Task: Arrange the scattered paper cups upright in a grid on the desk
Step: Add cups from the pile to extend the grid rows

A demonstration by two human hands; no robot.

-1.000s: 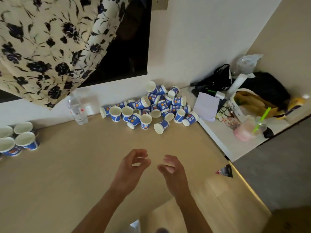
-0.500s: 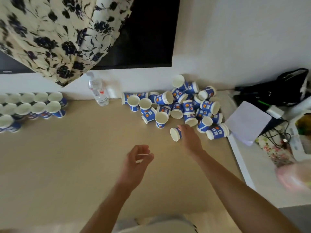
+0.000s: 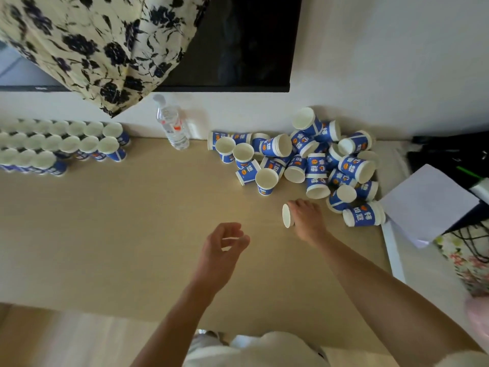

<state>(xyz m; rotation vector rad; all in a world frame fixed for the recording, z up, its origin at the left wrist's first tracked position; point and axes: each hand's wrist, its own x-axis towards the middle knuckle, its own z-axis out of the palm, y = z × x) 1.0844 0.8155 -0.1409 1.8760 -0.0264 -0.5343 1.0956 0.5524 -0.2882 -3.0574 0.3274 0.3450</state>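
A heap of blue-and-white paper cups [image 3: 312, 160] lies scattered at the back right of the tan desk [image 3: 132, 221], most on their sides. My right hand [image 3: 307, 221] grips one cup [image 3: 287, 215] lying on its side at the heap's near edge, its white mouth facing left. My left hand [image 3: 223, 246] hovers over the desk's middle with fingers loosely curled and holds nothing. At the far left, several upright cups [image 3: 60, 144] stand in neat rows against the wall.
A clear water bottle [image 3: 172, 125] stands by the wall between the rows and the heap. A dark screen [image 3: 238, 43] and a floral cloth [image 3: 87, 43] hang above. White paper [image 3: 428, 205], bags and cables crowd the white ledge at right.
My right hand reached forward to the heap and closed round the nearest lying cup. The left hand stayed over the desk's middle. The view swung left, showing the upright rows.
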